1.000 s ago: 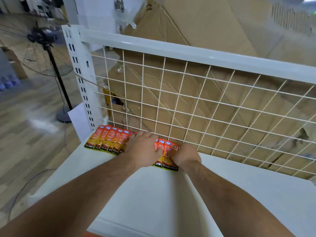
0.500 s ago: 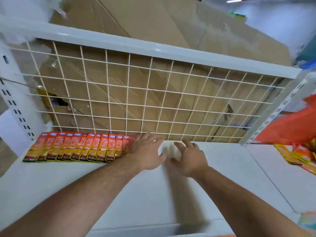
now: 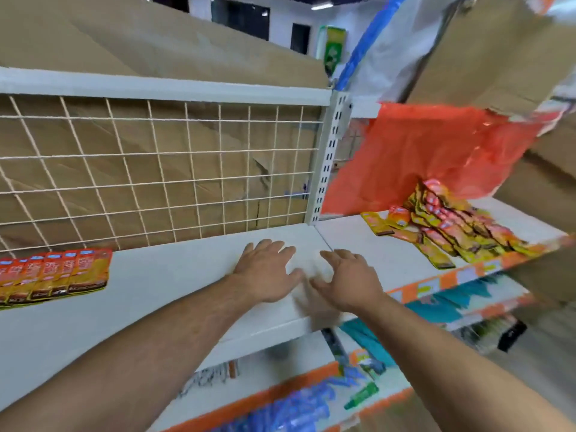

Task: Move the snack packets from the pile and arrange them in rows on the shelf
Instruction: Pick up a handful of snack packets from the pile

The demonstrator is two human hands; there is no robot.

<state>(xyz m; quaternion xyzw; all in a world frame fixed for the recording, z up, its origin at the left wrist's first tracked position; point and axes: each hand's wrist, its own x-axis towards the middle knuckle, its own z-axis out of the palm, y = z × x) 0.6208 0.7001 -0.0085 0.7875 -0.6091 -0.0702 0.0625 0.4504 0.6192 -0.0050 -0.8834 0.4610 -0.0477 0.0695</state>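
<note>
A row of orange and yellow snack packets [image 3: 53, 275] lies flat at the left of the white shelf [image 3: 174, 275], against the wire grid back. A loose pile of the same kind of packets [image 3: 448, 229] sits on the neighbouring shelf board to the right. My left hand [image 3: 265, 269] hovers over the bare middle of the shelf with fingers spread and holds nothing. My right hand [image 3: 349, 279] is beside it, nearer the pile, fingers also spread and empty. Both hands are apart from the row and from the pile.
A white wire grid [image 3: 156, 176] with cardboard behind it backs the shelf, ending at a slotted upright post [image 3: 327, 157]. An orange plastic bag [image 3: 436, 151] hangs behind the pile. Lower shelves with blurred goods [image 3: 311, 400] lie below.
Both hands let go of the packets at the end of the row and moved right along the shelf. The view swung right, bringing the pile and orange bag into sight.
</note>
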